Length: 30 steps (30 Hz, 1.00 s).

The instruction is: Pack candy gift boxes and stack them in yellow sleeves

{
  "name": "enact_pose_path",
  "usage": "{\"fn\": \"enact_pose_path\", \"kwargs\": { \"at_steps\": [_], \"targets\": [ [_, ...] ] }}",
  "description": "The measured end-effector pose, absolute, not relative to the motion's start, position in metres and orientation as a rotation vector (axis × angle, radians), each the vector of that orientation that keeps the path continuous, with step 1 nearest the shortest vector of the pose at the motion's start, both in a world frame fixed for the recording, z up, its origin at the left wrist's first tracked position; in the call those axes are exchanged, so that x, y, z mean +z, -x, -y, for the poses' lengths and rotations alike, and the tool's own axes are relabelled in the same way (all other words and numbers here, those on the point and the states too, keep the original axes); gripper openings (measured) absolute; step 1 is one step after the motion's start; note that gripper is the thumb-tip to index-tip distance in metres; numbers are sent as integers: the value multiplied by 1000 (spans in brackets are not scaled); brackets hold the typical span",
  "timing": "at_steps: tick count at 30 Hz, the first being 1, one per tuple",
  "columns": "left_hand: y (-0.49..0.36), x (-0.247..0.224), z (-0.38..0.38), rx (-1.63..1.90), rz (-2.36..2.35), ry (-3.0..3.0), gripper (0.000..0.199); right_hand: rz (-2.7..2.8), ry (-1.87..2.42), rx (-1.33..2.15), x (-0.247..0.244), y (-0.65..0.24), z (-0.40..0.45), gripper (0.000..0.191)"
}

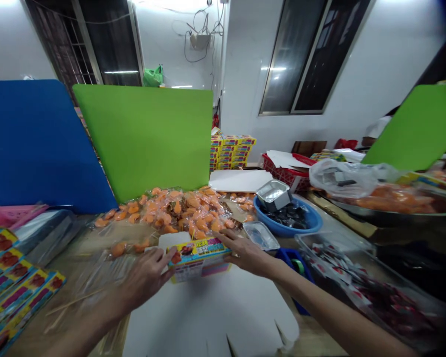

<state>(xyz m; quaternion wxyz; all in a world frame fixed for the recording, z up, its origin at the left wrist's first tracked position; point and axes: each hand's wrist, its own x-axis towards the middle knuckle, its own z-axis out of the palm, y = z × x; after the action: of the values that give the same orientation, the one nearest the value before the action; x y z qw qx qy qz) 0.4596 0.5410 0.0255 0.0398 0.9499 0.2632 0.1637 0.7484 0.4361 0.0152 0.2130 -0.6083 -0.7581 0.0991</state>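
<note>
A small printed yellow carton (198,259) sits between my two hands at the middle of the table, with a white flap standing behind it. My left hand (144,277) grips its left end, and my right hand (245,254) presses on its right end. Just beyond lies a heap of orange sweets in clear wrappers (174,213), with a few loose packets (126,247) near my left hand. A flat white card blank (208,317) lies under and in front of my hands.
Stacked printed sheets (13,282) lie at the left. A blue basin of dark packets (290,220) holds a foil tray (274,195). A clear tray of red packets (371,282) and a metal bowl of orange sweets (379,203) stand at the right. Green and blue boards stand behind.
</note>
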Motion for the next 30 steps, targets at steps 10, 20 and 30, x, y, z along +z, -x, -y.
{"fn": "enact_pose_path", "kwargs": {
  "at_steps": [10, 20, 30],
  "targets": [
    [-527, 27, -555, 383, -360, -2994, 40, 1652, 1616, 122, -21, -734, -396, 73],
    [-526, 20, -576, 483, -390, -2968, 30, 810, 2198, -155, -85, -816, -267, 23],
    [-525, 22, -555, 825, -255, -3091, 35, 559, 2077, 131, -97, -823, -274, 22]
  ]
}}
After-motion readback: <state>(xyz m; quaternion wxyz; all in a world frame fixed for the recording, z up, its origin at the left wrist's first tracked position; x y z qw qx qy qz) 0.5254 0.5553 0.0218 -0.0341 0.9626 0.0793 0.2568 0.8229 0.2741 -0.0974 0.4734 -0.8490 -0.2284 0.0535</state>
